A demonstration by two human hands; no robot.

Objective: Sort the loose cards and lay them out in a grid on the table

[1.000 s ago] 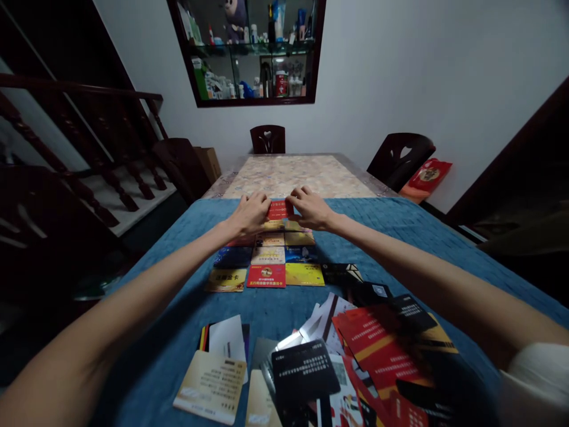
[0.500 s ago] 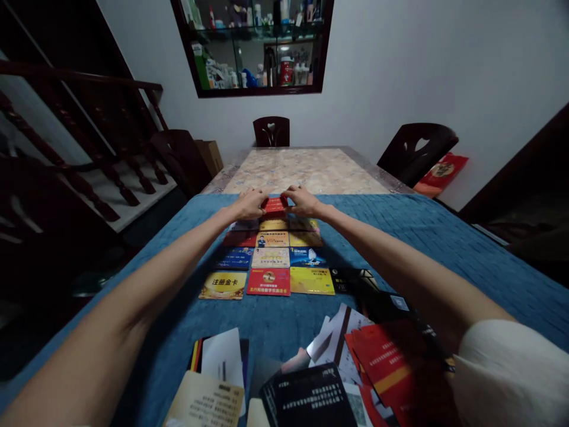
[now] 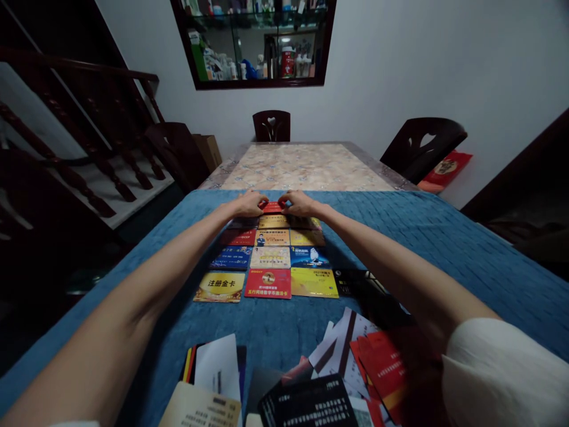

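Observation:
At the far end of a grid of cards, a red card (image 3: pixel 272 207) lies flat or nearly flat. My left hand (image 3: pixel 249 203) pinches its left edge, and my right hand (image 3: pixel 297 203) pinches its right edge. Just in front of it is a gold card (image 3: pixel 273 222). Nearer rows hold an orange VIP card (image 3: pixel 272 238), a cream card (image 3: pixel 269 258) and two blue cards (image 3: pixel 231 258) (image 3: pixel 309 257). The front row shows a gold card with black characters (image 3: pixel 219 287), a red card with a round picture (image 3: pixel 267 283) and a yellow card (image 3: pixel 315 282). My forearms partly cover the outer cards.
Loose cards are heaped close to me, with a black card (image 3: pixel 309 403), red cards (image 3: pixel 391 362) and a beige card (image 3: pixel 200 406). A blue cloth (image 3: pixel 444 249) covers the near table; the patterned tabletop (image 3: pixel 306 166) lies beyond. Dark chairs (image 3: pixel 424 145) stand around it.
The red card, raised and tilted before, has come down toward the cloth behind the gold card, with both hands still at its sides. The view has tipped slightly downward.

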